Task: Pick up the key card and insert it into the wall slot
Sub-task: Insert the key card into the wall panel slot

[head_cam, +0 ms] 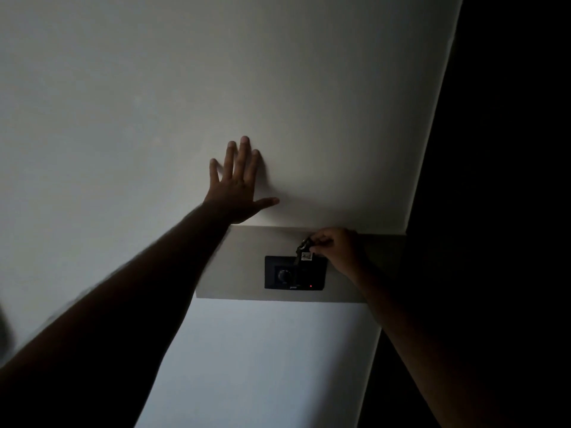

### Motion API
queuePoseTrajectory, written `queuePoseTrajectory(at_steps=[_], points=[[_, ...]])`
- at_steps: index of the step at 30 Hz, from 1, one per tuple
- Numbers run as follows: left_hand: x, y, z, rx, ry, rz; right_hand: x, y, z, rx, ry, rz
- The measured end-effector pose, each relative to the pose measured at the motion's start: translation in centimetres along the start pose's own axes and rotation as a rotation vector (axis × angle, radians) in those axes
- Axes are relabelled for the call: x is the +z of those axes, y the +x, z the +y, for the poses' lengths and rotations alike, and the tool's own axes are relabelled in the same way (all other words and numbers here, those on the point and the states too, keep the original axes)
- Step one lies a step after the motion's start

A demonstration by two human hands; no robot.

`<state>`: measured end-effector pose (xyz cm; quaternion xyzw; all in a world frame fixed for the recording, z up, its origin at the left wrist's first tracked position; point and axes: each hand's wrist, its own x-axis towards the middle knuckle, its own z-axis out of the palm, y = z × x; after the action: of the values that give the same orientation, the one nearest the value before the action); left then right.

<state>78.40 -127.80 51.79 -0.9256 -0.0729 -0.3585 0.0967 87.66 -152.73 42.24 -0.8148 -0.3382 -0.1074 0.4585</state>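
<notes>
Two hands are up at the wall: the left hand [238, 188] lies flat and spread on the plaster, empty, while the right hand [335, 247] pinches the key card [304, 253] by its top end at the dark wall slot [295, 273]. Likely light and stiff, the card is best gripped high, leaving its lower end free.

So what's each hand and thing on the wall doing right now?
Left hand: open, fingers spread, flat against the wall.
Right hand: pinching the key card at the top of the switch plate.
Key card: upright at the plate's top edge; too dark to tell how far in.
Switch plate: dark, mounted on a pale panel.
Red light: lit.
Knob: setting too dark to tell.
</notes>
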Motion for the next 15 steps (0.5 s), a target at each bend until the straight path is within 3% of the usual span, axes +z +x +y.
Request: queuePoseTrajectory(at_steps=[15], points=[[0.8, 0.0, -0.1, 0.009, 0.023, 0.03, 1.0, -0.9, 1.4, -0.09, -0.082, -0.035]])
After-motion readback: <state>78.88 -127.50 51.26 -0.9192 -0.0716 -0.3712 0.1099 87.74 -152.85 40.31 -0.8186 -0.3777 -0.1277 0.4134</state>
